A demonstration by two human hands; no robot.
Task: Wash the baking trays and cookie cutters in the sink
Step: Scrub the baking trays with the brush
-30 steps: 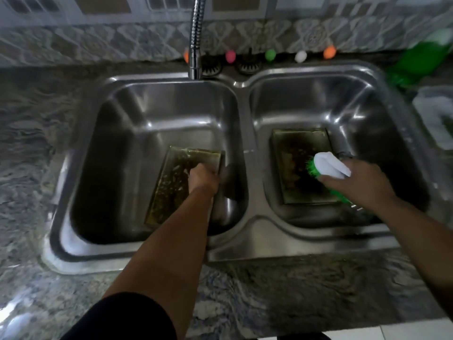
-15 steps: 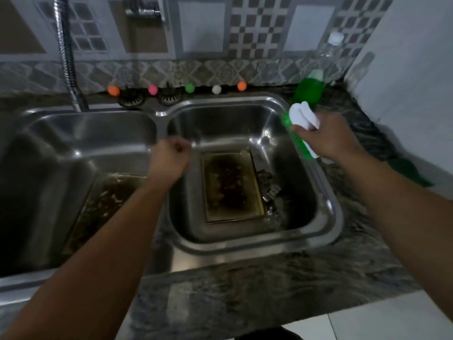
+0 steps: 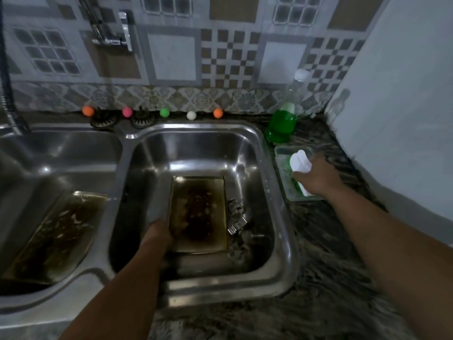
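The right hand (image 3: 318, 179) grips the white-handled brush (image 3: 299, 163), bristles down in the soapy dish (image 3: 285, 153) on the bench. The left hand (image 3: 159, 233) seems to hold the dirty tray (image 3: 198, 212) by its near-left edge in the right basin; cookie cutters (image 3: 236, 220) lie beside it. The person should load the bristles well, then keep that tray pinned flat for scrubbing.
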